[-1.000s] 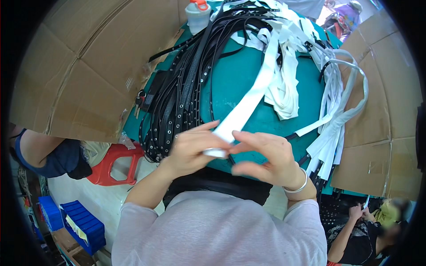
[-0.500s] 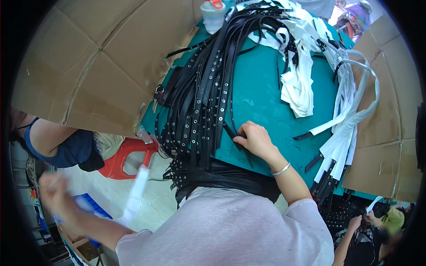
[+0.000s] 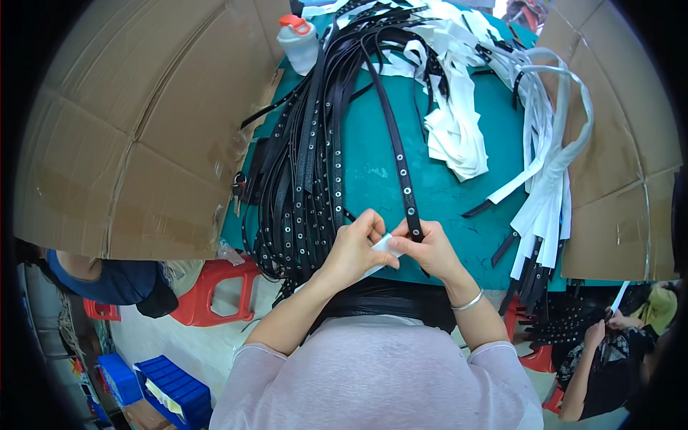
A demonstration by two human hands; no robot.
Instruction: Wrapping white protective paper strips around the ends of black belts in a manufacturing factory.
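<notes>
Both my hands meet over the front edge of the green table. My left hand (image 3: 356, 247) is closed on a white strip (image 3: 384, 248), its fingers pinching it near my right thumb. My right hand (image 3: 428, 249) grips the end of a black eyelet strap (image 3: 398, 154), which runs up the table to the pile. Thumb and fingers of the right hand also touch the white strip. Just left of my hands lies a thick bundle of black eyelet straps (image 3: 304, 158), hanging over the front edge.
Folded white strips (image 3: 459, 140) and a white-wrapped bundle (image 3: 555, 165) lie to the right. A bottle with an orange lid (image 3: 299, 44) and keys (image 3: 239, 184) are at the left. Cardboard walls (image 3: 179, 129) flank the green table (image 3: 373, 129). Other people sit nearby; a red stool (image 3: 215, 294) stands left.
My left hand has come from the far left to the table front with the white strip. My right hand has lifted one black strap's end away from the bundle. The view has shifted slightly.
</notes>
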